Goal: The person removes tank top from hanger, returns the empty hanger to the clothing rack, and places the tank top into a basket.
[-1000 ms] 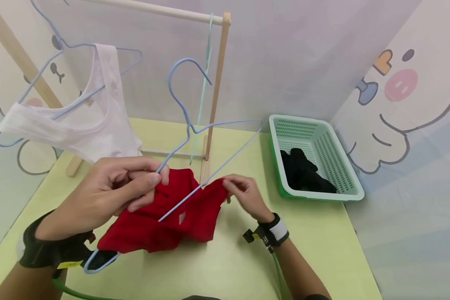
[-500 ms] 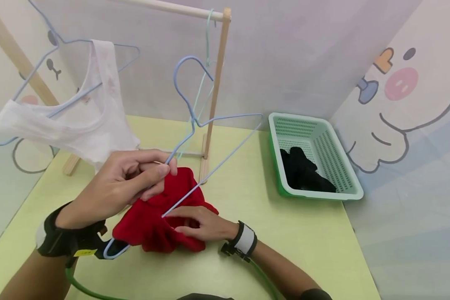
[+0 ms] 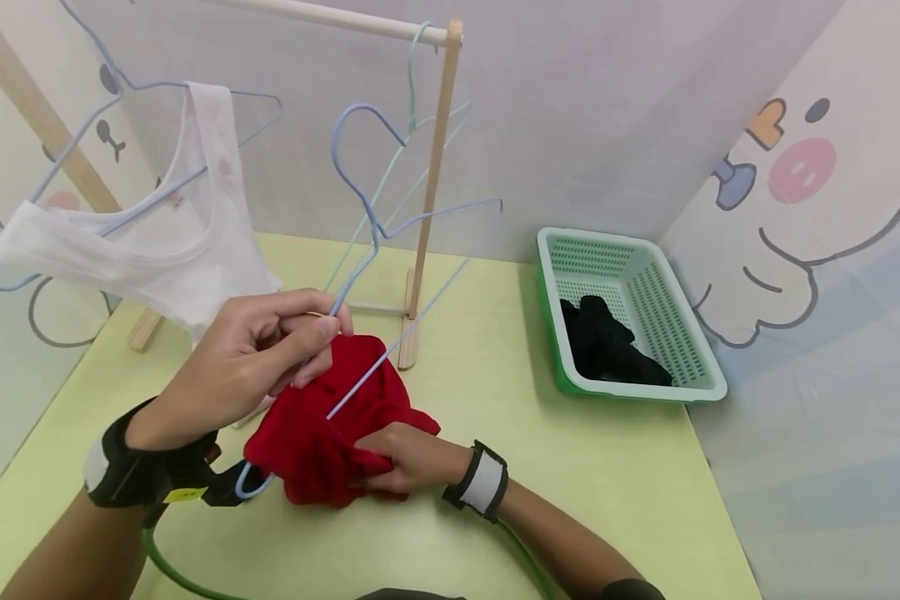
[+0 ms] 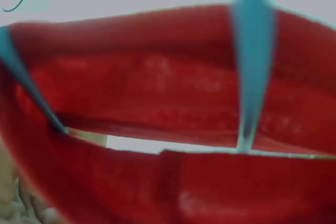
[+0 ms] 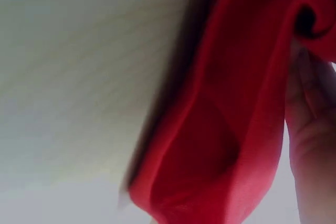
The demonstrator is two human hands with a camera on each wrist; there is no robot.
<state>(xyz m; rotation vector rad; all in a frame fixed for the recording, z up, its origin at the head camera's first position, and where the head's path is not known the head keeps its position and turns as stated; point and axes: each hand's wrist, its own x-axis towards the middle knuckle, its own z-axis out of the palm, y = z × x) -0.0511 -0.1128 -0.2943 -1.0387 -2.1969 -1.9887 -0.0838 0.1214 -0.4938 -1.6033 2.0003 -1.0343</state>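
Observation:
My left hand (image 3: 262,350) pinches one shoulder of a light blue wire clothes hanger (image 3: 376,233), hook up and tilted. A red garment (image 3: 315,467) surrounds the hanger's lower left end, whose blue loop pokes out beneath it. My right hand (image 3: 412,458) grips the right side of this cloth, thumb and fingers on its folds; some fingertips are hidden. In the left wrist view, blue wires pass through an opening in the red cloth (image 4: 157,82). The right wrist view has red folds (image 5: 220,129) beside the right hand (image 5: 315,129).
On the left, a white tank top (image 3: 217,208) hangs from another blue hanger on a wooden rack (image 3: 438,150). A mint green hanger (image 3: 411,83) hangs near the rack's right post. Back right stands a green basket (image 3: 675,308) with black cloth (image 3: 607,346) inside.
My right hand has moved left and down from the garment's outstretched right edge to its bunched lower folds. The garment has gathered together. The mint hanger has swung round.

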